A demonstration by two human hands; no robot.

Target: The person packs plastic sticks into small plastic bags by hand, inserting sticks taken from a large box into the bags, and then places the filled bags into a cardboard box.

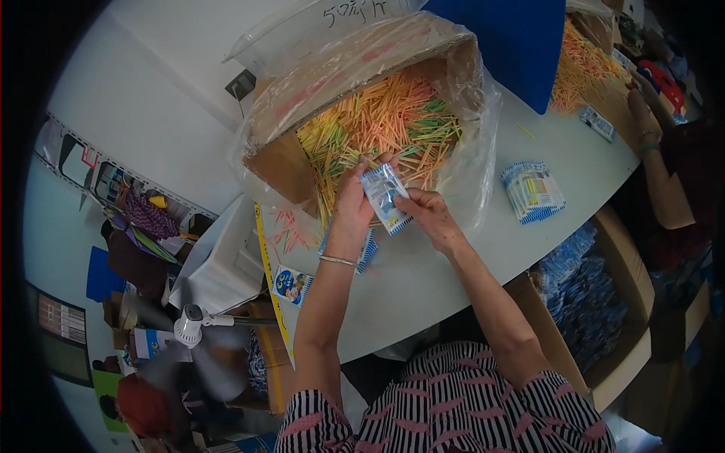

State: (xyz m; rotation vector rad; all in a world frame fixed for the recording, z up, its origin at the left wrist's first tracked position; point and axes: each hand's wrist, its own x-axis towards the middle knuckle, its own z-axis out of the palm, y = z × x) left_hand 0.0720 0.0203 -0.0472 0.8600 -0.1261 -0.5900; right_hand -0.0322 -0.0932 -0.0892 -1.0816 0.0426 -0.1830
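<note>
Both my hands are on a small blue-and-white plastic packet (386,202), held up in front of the open box. My left hand (353,198) grips its left side and upper end, some fingers hidden behind it. My right hand (430,214) pinches its lower right edge between thumb and fingers. Just beyond, colourful thin sticks (377,121) in orange, yellow, pink and green fill a cardboard box (279,167) lined with clear plastic. Under my left forearm lie more packets (368,252), partly hidden. Another packet (291,285) lies at the table's left edge.
A pile of packets (533,192) lies on the table (423,283) at right. Below it stands a carton (638,283) full of blue packets. A fan (189,328) is at lower left. Another person's hand (640,113) is near a second heap of sticks (585,72).
</note>
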